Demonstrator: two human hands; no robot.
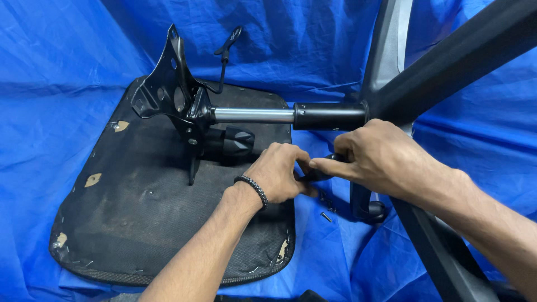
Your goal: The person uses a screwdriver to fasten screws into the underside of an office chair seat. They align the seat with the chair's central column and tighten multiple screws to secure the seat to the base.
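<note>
An office chair lies in parts on a blue tarp. The black seat bottom [140, 218] lies face down at the left. A black metal tilt mechanism [173, 98] with a knob [232, 142] stands on it, joined to a gas cylinder [279, 116] that runs into the black star base [447, 61]. My left hand [277, 173], with a dark bracelet at the wrist, and my right hand [375, 156] meet below the cylinder. Both pinch a small black part [316, 174], mostly hidden by my fingers.
Small dark screws [326, 208] lie on the blue tarp [56, 84] beside the seat's right edge. A caster wheel [376, 211] sits under a base leg. The tarp rises behind as a backdrop. A thin lever [226, 50] sticks up from the mechanism.
</note>
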